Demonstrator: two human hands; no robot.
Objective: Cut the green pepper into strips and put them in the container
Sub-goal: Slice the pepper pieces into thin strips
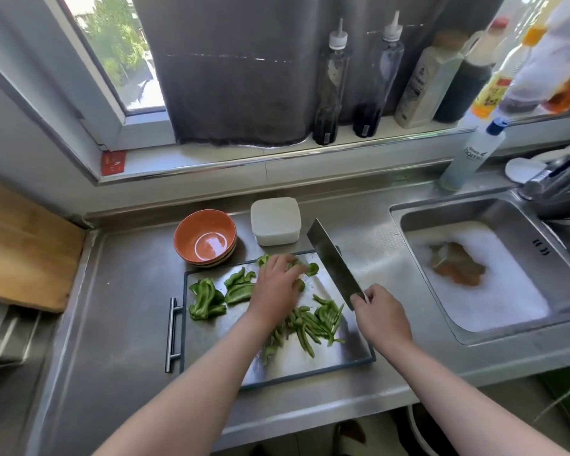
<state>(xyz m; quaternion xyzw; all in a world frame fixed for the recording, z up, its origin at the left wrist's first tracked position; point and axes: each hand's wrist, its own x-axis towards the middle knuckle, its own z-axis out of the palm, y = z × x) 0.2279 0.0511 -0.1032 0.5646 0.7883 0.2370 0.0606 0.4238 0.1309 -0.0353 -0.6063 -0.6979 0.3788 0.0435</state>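
Observation:
A steel cutting board (339, 352) lies on the counter. Large uncut green pepper pieces (208, 299) sit at its left and back. A pile of cut pepper strips (313, 322) lies at the board's right front. My left hand (275, 289) reaches over the board's back and its fingers curl on a green pepper piece (311, 268). My right hand (380, 315) grips the handle of a cleaver (331, 258), whose blade is lifted off the board and points away to the upper left. An orange bowl (204, 238) and a white lidded container (275, 220) stand behind the board.
A sink (474, 274) full of foam is at the right, with a tap (555, 176) and a detergent bottle (471, 156) behind it. Several sauce bottles (331, 90) line the windowsill. A wooden board (23, 248) lies at the left.

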